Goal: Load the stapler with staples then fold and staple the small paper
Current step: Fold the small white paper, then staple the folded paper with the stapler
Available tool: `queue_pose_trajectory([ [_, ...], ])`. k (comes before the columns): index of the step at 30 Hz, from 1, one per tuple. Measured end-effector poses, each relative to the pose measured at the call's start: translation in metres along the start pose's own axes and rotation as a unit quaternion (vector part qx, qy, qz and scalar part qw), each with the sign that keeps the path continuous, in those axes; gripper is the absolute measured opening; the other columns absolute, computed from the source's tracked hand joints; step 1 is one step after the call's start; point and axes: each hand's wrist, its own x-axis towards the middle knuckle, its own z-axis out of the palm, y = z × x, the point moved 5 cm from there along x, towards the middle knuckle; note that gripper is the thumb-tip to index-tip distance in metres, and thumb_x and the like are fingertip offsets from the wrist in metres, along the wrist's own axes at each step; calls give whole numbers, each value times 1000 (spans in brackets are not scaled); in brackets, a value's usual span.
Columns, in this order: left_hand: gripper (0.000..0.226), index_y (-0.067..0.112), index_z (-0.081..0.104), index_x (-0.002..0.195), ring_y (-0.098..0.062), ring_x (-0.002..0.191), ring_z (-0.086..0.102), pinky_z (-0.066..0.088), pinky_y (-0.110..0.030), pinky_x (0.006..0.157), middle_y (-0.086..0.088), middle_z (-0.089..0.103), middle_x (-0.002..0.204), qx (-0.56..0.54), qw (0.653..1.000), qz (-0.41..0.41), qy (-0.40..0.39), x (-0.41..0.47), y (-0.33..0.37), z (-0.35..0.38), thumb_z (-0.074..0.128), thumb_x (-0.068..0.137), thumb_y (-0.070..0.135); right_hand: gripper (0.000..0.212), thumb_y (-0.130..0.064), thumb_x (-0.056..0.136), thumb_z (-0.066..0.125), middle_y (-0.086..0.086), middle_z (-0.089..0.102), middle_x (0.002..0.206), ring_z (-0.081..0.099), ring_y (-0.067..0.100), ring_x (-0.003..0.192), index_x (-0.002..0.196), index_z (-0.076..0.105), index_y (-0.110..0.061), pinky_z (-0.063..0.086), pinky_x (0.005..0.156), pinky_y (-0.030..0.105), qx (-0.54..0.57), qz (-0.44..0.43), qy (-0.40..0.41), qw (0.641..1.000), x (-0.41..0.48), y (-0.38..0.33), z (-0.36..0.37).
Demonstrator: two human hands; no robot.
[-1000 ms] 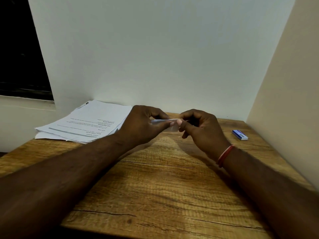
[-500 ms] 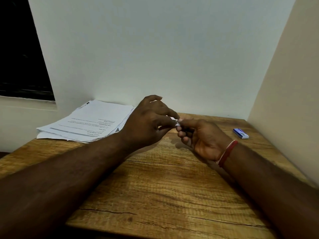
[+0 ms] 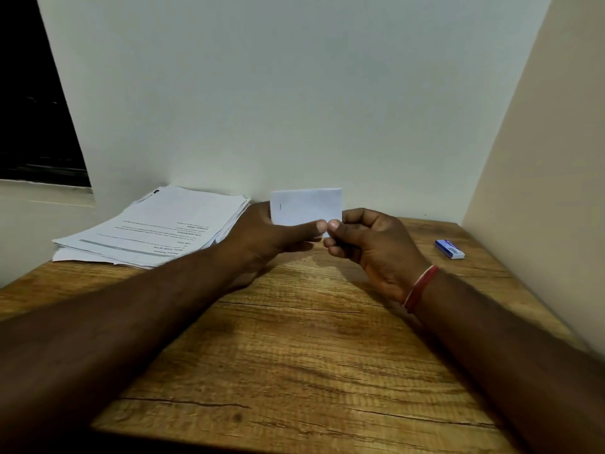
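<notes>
A small white folded paper [image 3: 306, 206] stands upright above the wooden table [image 3: 294, 355], its flat face toward me, with a short staple mark near its left edge. My left hand [image 3: 271, 237] grips it along the left and bottom, thumb pressed on the lower edge. My right hand [image 3: 370, 247] pinches the lower right corner between thumb and fingers; a red band circles that wrist. A small blue and white staple box [image 3: 449, 249] lies on the table at the right. No stapler is visible.
A stack of printed sheets [image 3: 157, 229] lies at the table's back left against the wall. A beige side wall [image 3: 540, 191] closes the right side. A dark window opening [image 3: 29, 109] is at the upper left.
The paper was held flat and edge-on between both hands, then pinched small between the fingertips; now it is turned upright with its face toward me. Both hands stayed near the table's middle back.
</notes>
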Motion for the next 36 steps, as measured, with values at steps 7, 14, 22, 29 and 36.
queue_pose_trajectory([
  [7, 47, 9, 80, 124, -18, 94, 84, 69, -33, 78, -8, 86, 107, 22, 998, 35, 44, -4, 8, -3, 99, 82, 4, 31, -8, 91, 86, 19, 75, 96, 71, 23, 82, 111, 74, 13, 62, 71, 32, -82, -25, 5, 996, 3, 3, -6],
  [14, 52, 13, 81, 122, -21, 99, 84, 72, -41, 85, -6, 86, 107, 40, 998, 27, 48, -6, 8, -3, 103, 76, 4, 26, 2, 88, 84, 23, 80, 94, 76, 26, 81, 112, 76, 9, 65, 76, 33, -74, -21, -22, 997, 2, 2, -4],
  [22, 45, 0, 78, 129, -30, 88, 83, 70, -41, 83, -27, 84, 108, 3, 1000, 8, 29, -4, 4, 0, 94, 87, 2, 27, 1, 91, 83, 23, 81, 92, 77, 25, 77, 117, 79, 2, 64, 78, 33, -91, -52, 0, 994, 0, -4, -5],
  [29, 34, -8, 78, 116, -33, 81, 80, 72, -38, 79, -34, 81, 102, -15, 997, 4, 76, -1, 2, -9, 93, 85, -4, 36, -58, 100, 71, -11, 80, 85, 73, 2, 82, 93, 85, -25, 56, 77, 28, -401, -166, 200, 879, 6, -39, -44],
  [36, 42, -6, 78, 120, -32, 83, 82, 71, -41, 83, -31, 82, 100, -12, 995, 7, 101, 3, -1, -18, 97, 83, 1, 74, -90, 76, 70, 3, 76, 82, 72, 22, 84, 83, 77, -17, 61, 82, 40, -662, 71, 134, 734, 27, -24, -90],
])
